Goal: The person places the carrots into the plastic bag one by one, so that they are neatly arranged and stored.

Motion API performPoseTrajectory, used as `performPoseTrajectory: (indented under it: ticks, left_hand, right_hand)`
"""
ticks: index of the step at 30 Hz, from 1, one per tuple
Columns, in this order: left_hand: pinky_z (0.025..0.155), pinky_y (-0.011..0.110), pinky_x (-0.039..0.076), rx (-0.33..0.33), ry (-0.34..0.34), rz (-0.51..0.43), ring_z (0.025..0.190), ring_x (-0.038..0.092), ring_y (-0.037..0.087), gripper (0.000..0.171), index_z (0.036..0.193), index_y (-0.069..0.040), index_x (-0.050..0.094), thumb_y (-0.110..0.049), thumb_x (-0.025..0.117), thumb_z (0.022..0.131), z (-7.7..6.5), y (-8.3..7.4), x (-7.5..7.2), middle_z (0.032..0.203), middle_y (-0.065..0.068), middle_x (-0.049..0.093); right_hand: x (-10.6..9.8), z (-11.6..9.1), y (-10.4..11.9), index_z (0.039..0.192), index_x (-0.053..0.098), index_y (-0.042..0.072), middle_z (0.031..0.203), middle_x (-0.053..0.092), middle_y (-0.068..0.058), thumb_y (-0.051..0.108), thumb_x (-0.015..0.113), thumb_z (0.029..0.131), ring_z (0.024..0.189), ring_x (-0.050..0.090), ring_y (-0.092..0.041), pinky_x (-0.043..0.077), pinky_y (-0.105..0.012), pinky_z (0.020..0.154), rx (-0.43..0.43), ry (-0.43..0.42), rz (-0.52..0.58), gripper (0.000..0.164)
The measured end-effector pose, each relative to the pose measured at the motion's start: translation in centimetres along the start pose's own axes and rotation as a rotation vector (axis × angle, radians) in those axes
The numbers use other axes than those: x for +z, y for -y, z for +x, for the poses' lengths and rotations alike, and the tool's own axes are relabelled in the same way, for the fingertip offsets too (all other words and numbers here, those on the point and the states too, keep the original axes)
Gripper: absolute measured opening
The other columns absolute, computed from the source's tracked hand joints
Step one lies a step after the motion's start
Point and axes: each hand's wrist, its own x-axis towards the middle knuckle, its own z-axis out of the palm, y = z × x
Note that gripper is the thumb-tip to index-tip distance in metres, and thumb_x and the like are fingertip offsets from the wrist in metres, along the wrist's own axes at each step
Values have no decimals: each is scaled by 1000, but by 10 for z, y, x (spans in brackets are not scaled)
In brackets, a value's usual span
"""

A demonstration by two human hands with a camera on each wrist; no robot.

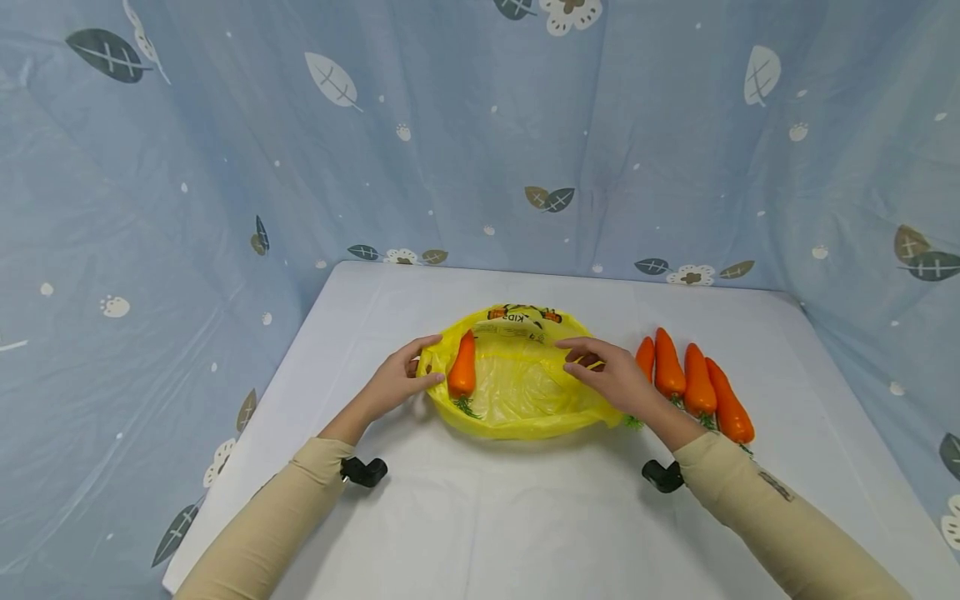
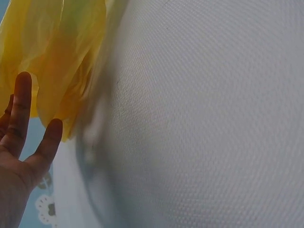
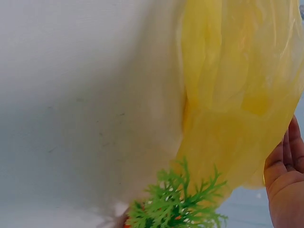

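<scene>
A yellow plastic bag [image 1: 517, 421] lies spread on the table, its mouth wide and printing on its far inner side. One orange carrot [image 1: 462, 367] with green leaves rests inside at the left. My left hand [image 1: 397, 379] is at the bag's left rim, thumb and fingers apart; in the left wrist view its fairly straight fingers [image 2: 21, 102] are against the yellow film. Over the bag's right side, my right hand [image 1: 611, 375] has loosely bent fingers with nothing visible between them. In the right wrist view, part of the right hand [image 3: 287, 183] shows beside the bag.
Several more carrots [image 1: 701, 383] lie in a row right of the bag, partly behind the right hand. Green leaves [image 3: 175, 199] show close up in the right wrist view. The white table [image 1: 465, 517] meets a blue patterned curtain [image 1: 480, 150] at the back and sides.
</scene>
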Motion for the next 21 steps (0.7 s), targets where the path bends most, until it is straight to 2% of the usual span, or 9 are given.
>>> performPoseTrajectory:
  ticks: [10,17,21]
  left_hand:
    - [98,40,54,0,3,-5,122,61,31,71,157,-18,40,-24,75,95,0,1,0,159,11,38]
    - [97,39,55,-2,5,7,122,61,31,70,156,-19,40,-23,74,95,1,-1,0,159,10,38]
    - [96,38,55,-8,3,18,122,61,31,70,157,-20,40,-23,74,96,0,-1,0,160,10,38]
  right_hand:
    - [-5,-5,-4,138,64,16,112,67,-4,24,67,100,98,63,-23,57,-34,82,14,-10,4,38]
    - [-10,-9,-7,139,63,14,113,68,-5,25,67,100,102,62,-24,55,-37,88,12,-28,-19,40]
    - [-13,-11,-9,139,63,16,114,68,-5,27,67,100,101,63,-24,56,-34,86,32,-29,-15,40]
